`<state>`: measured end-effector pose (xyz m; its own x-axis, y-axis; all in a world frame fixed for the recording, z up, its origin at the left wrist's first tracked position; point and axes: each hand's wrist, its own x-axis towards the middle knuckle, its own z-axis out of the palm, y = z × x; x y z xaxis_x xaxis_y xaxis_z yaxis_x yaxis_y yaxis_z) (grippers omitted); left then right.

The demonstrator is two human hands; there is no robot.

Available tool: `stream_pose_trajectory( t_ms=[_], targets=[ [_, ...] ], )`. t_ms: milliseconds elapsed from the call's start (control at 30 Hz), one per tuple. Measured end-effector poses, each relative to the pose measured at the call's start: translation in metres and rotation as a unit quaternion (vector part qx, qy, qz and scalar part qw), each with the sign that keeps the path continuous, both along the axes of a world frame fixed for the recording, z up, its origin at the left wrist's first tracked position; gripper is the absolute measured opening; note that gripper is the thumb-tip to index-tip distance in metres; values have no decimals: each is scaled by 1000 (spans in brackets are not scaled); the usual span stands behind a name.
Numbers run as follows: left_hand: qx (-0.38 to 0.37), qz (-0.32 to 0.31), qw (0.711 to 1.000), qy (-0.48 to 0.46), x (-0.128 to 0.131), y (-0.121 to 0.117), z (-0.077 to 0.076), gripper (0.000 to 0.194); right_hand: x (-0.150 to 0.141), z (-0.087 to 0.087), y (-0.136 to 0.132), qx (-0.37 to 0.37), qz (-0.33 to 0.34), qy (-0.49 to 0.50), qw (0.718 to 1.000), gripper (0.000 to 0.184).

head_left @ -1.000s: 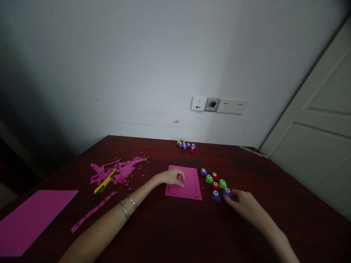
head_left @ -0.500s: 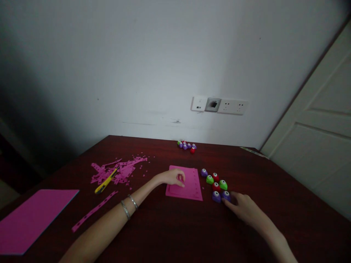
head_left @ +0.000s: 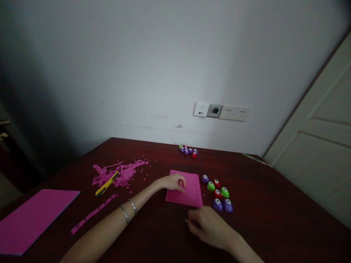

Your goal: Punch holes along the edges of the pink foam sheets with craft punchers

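Observation:
My left hand [head_left: 173, 182] rests on the left part of a small pink foam sheet [head_left: 189, 190], its fingers curled and pressing the sheet down. My right hand [head_left: 208, 226] hovers over the dark table [head_left: 274, 219] just in front of the sheet's near edge, fingers loosely spread and holding nothing. Right of the sheet sits a cluster of small craft punches [head_left: 218, 191] in purple, green and red. The nearest purple punch [head_left: 218, 205] lies a little right of my right hand.
A second group of small punches [head_left: 188, 150] sits by the wall. Pink foam scraps [head_left: 120, 171] and a yellow utility knife [head_left: 105, 184] lie at the left, with a punched pink strip [head_left: 93, 213] and a large pink sheet [head_left: 30, 219]. Wall sockets [head_left: 221, 111] and a door [head_left: 320, 146] stand behind.
My right hand has left the purple punches and moved left and nearer, to the front of the pink sheet. My left hand stays on the sheet. The camera tilted slightly.

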<state>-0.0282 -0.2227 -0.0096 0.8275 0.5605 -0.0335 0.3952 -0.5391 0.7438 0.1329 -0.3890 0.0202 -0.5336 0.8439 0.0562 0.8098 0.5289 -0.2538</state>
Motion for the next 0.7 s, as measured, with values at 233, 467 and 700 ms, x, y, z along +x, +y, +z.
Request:
stream_pose_trajectory(
  t_ms=[233,467,700],
  targets=[
    [-10,9,1000,-14,0,-4,4,21,-4,-32,6,77,40,-3,996,19],
    [-51,159,983,-73,29,20,6,19,-6,-41,5,82,19,21,996,16],
    [111,310,944,12,86,77,19,28,-5,-47,8,66,11,35,997,17]
  ],
)
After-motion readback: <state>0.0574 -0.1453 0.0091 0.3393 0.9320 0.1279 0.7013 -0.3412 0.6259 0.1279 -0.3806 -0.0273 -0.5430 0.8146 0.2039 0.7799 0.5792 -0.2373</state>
